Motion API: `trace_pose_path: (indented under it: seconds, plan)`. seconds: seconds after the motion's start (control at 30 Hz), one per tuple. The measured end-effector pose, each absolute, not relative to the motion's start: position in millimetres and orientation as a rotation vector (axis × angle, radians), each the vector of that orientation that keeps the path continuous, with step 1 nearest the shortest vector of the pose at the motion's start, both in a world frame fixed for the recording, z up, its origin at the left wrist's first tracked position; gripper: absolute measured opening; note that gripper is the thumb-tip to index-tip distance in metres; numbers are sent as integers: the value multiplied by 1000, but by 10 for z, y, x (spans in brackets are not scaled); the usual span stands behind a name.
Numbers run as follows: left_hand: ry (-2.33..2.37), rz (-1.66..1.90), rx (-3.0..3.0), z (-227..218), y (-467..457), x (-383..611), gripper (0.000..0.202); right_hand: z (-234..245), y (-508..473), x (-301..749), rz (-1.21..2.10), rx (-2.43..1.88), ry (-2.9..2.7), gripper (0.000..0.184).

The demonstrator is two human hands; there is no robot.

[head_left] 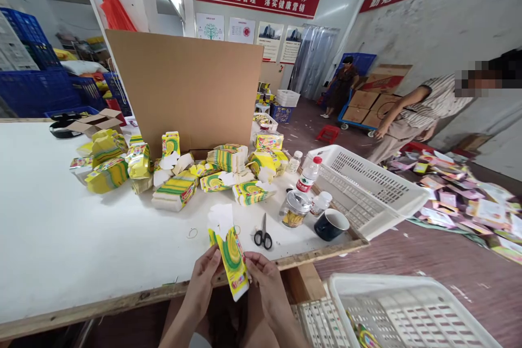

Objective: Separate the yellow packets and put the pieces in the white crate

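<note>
Between my two hands is a yellow and green printed carton, with white flaps standing up at its far end. My left hand grips its left edge between thumb and fingers. On the opposite edge, my right hand pinches the carton near its middle. It is held tilted over the table's front edge, the printed face towards me. Black-handled scissors lie on the table just beyond my right hand. Bundles of flat yellow cartons are heaped further back.
A large cardboard sheet stands behind the heap. To the right are a dark mug, a lidded jar, a red-capped bottle and a white crate. Another crate sits low at right. A person in stripes bends over scattered cartons.
</note>
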State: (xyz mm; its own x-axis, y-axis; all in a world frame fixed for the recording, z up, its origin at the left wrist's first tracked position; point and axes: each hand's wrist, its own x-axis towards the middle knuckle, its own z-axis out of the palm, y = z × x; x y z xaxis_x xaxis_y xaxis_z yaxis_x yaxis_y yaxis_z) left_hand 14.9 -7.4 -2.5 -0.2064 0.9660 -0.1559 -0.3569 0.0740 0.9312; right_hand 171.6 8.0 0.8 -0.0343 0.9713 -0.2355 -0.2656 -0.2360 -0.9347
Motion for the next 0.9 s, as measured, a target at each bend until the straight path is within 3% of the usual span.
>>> trace_pose_path:
  seconds: [0.17,0.37,0.77,0.9]
  plan:
    - [809,1310,543,95,-187,218,45,90,-79,1655,1616,-1093,-753,33]
    - [719,1277,613,234,-223,197,44,183,-97,1647,1641,-1031,-761,31]
    - [880,1294,650,53,-240,223,32,309,-232,1641,1357,-1293,-1148,40]
    - [960,1269,677,-21,-203,240,42,242,-262,1706,1047,-1441,-1261,40]
